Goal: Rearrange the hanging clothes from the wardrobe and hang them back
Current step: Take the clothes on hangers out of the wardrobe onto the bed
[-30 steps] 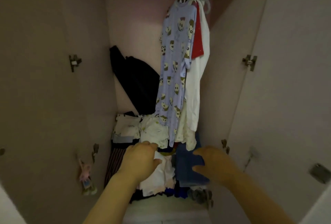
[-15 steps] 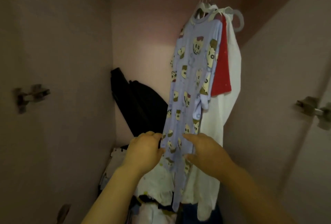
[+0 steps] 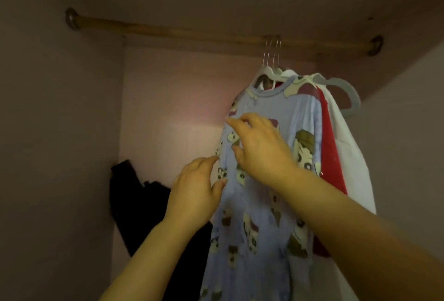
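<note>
Since the nightshirt point(image 3: 262, 216) hangs lengthwise from hooks point(image 3: 273, 56) overhead, my right hand point(image 3: 262, 146), loose-fingered on the cloth, is nearer; I cannot tell whether my left hand point(image 3: 197, 195) pinches.

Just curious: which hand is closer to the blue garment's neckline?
Right. The right hand is just below the neckline; the left hand sits lower, at the blue garment's edge.

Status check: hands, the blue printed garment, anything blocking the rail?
Left hand at left edge of blue printed garment, grip unclear. Right hand open, on its front. Garment hangs on rail; red garment, white garment behind it.
</note>
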`<control>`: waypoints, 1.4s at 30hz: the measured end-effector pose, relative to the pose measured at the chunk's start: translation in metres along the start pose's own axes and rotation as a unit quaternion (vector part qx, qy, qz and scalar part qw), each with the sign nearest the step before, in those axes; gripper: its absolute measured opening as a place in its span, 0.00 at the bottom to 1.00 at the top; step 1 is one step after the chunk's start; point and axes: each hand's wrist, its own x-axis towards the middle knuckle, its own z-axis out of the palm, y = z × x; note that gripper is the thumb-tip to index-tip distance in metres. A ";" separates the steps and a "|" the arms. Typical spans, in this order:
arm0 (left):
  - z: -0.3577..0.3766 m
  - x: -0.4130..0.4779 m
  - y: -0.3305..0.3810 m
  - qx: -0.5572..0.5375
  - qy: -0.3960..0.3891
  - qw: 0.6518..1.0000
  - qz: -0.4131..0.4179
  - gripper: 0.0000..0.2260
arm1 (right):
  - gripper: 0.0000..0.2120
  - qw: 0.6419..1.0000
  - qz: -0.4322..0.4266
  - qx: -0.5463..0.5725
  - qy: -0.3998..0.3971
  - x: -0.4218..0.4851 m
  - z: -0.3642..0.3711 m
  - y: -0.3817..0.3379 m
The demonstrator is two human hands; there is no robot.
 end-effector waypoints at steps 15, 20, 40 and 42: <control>0.032 0.148 -0.036 -0.080 0.023 0.990 0.118 0.26 | 0.16 0.942 0.151 -0.275 0.118 0.114 0.001 0.121; 0.013 0.169 -0.039 -0.079 0.051 0.989 0.115 0.27 | 0.11 0.948 0.121 -0.252 0.150 0.128 -0.007 0.131; 0.023 0.109 -0.017 -0.136 0.138 0.967 0.166 0.23 | 0.13 0.960 0.081 -0.140 0.228 -0.001 -0.006 0.053; 0.037 0.077 -0.012 -0.142 0.094 0.969 0.181 0.21 | 0.14 0.962 0.101 -0.136 0.216 -0.042 -0.005 0.042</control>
